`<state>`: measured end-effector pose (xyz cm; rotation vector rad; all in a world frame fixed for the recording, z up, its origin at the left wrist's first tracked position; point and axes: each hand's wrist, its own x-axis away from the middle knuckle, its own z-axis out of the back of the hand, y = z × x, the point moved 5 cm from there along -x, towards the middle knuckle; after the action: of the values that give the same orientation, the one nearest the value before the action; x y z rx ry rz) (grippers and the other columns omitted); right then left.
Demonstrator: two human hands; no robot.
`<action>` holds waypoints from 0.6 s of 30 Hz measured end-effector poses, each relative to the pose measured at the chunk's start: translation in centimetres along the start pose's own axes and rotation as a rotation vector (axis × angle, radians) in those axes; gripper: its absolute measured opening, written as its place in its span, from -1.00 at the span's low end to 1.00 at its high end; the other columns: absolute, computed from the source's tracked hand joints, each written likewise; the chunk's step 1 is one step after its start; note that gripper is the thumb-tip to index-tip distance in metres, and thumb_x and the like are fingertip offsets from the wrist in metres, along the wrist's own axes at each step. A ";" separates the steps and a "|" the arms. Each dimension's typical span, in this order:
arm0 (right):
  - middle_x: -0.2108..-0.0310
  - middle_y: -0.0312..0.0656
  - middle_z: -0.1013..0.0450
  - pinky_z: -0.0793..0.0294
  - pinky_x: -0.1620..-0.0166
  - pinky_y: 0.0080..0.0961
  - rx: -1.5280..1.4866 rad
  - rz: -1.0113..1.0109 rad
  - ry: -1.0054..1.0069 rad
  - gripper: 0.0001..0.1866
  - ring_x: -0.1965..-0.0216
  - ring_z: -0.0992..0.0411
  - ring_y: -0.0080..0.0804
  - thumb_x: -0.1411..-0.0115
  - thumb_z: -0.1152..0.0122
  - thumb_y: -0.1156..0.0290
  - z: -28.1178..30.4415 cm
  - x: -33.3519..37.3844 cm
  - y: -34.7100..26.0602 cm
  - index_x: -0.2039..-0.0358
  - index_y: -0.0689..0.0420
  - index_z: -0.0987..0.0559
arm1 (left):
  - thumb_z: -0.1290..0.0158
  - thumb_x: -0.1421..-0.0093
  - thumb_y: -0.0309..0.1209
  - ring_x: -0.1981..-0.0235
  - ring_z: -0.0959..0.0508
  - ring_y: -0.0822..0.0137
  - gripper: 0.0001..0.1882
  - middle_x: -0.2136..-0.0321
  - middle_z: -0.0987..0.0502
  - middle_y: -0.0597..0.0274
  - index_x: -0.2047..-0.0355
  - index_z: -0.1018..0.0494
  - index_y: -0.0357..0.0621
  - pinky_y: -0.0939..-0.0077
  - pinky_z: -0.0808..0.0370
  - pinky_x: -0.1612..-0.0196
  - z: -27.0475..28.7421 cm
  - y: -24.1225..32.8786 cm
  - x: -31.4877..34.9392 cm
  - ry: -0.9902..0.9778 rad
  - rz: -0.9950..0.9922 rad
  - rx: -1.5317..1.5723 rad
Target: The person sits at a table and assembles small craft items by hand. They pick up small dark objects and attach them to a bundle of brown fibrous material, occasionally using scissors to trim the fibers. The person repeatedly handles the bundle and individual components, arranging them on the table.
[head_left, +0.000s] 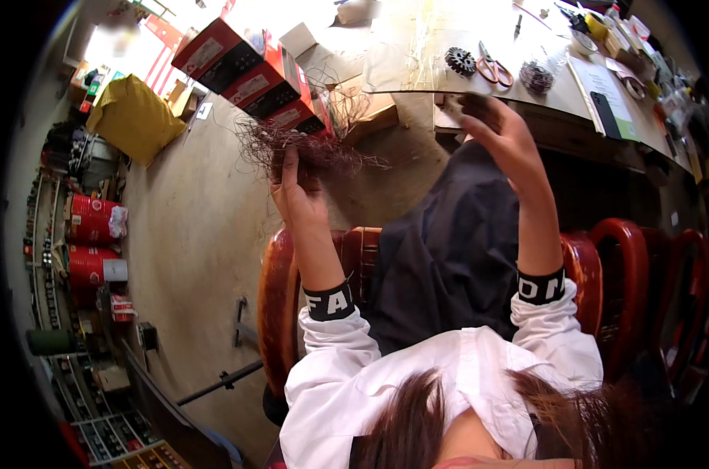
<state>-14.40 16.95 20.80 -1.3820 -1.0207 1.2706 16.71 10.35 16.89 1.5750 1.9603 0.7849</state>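
A loose tangle of thin dark reddish wire is gripped in my left hand, thumb on top and fingers beneath. Stray strands stick out on all sides, in front of a stack of red and black boxes. My right hand hangs at the table's near edge with fingers bent and the thumb apart. It appears to hold nothing, and its fingertips are dark. Beyond it on the table lie a black toothed disc, scissors with orange handles and a round bundle of dark wire.
The pale worktable runs along the far side, with a phone on papers at its right. A yellow sack, red drums and shelving line the left. I sit on a wooden chair.
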 end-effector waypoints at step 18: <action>0.21 -0.26 -0.48 -0.47 0.13 -0.56 -0.711 -0.048 0.062 -0.68 0.17 -0.44 -0.53 -0.21 -0.23 0.28 -5.9 -6.4 1.6 0.11 0.21 -0.47 | -0.07 -0.24 -0.47 0.26 -0.46 0.43 -0.73 0.31 -0.46 0.30 0.07 -0.39 -0.28 0.55 -0.42 0.18 -7.8 -6.8 5.5 -0.451 0.451 -0.225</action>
<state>-9.28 9.80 20.37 -1.8908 -1.5353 0.8424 5.49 13.63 17.48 1.8789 1.1757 0.7071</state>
